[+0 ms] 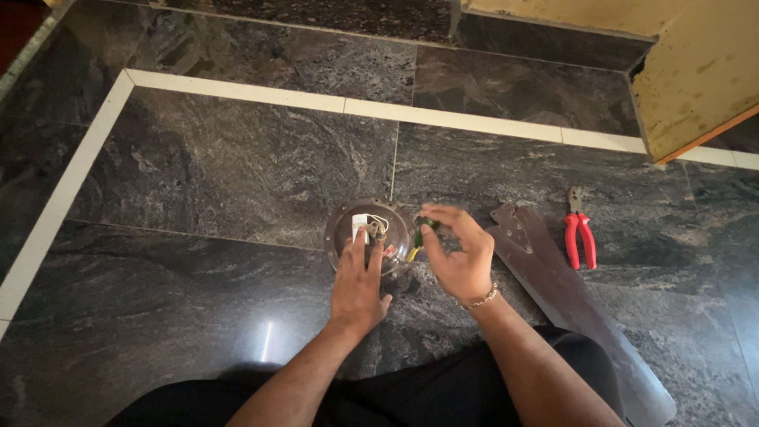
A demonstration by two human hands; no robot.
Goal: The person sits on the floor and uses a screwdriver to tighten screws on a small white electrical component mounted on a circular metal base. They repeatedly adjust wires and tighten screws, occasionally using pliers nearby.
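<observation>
At frame centre on the floor (198, 174), the left hand (357, 289) is pressing flat on the fan motor (371, 233); the right hand (458, 257) is pinching what looks like a green-handled screwdriver (421, 232), risking slipping into the thin wires (379, 225).

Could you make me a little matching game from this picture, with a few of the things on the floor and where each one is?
Things:
1. pliers
2. fan blade
3. motor
4. screwdriver

Places or states:
A. under the left hand, wires showing on top
B. pinched in the right hand, green handle
C. lying alone at the far right, red handles
D. flat grey metal, stretching along the floor beside the right arm

Pairs: 1-C, 2-D, 3-A, 4-B
</observation>
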